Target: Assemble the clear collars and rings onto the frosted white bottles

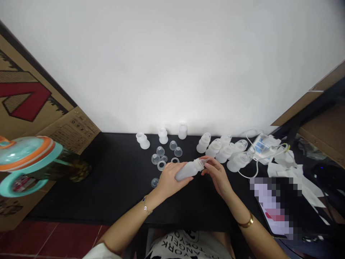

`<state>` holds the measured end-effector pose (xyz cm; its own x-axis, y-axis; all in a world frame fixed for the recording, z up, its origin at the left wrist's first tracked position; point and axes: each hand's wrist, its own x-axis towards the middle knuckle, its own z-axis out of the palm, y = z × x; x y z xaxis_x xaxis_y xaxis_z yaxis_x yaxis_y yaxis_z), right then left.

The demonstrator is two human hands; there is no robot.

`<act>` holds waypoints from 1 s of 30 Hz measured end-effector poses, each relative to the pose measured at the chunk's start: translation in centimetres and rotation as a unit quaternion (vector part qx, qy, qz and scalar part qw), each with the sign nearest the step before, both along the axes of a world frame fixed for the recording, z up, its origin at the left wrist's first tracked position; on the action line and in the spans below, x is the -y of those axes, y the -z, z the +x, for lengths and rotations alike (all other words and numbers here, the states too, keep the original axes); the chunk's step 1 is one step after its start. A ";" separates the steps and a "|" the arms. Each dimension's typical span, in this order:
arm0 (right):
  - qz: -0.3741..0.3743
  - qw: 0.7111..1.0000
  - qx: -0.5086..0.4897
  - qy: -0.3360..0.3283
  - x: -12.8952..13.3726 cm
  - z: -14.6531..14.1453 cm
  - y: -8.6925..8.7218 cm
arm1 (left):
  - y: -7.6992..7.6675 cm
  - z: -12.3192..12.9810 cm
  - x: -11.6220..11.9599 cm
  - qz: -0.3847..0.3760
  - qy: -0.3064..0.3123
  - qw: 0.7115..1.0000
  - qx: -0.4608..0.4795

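A frosted white bottle (187,170) lies tilted in my left hand (170,180), whose fingers and thumb wrap its body. At the bottle's upper right end, the fingers of my right hand (215,172) close on its clear cap (204,162). Left of my hands, clear dome caps (160,151) and white rings (161,165) lie on the black table (115,187). Three open white bottles (163,136) stand behind them near the wall. Several capped bottles (215,147) are grouped at the back right.
A large teal and orange jug (40,158) stands at the left beside cardboard boxes (72,126). On the right are a white power strip (262,147) with cables, crumpled white paper (293,172) and a tablet-like device with a blurred screen (275,212).
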<state>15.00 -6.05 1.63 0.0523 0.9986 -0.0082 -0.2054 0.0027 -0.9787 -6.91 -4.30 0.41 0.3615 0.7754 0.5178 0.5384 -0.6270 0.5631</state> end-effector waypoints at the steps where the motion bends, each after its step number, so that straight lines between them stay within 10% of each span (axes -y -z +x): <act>1: 0.002 1.000 0.000 -0.004 0.0 0.0 0.0 | 0.0 0.0 0.0 0.001 0.000 1.000 0.001; 30: -0.008 1.000 -0.008 0.030 -0.2 -0.1 0.3 | 0.1 0.1 0.0 0.005 0.004 1.000 -0.008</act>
<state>14.88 -5.84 1.35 0.1111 0.9935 -0.0245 -0.2201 0.0006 -0.9755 -6.85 -4.32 0.29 0.3761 0.7672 0.5195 0.5412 -0.6370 0.5489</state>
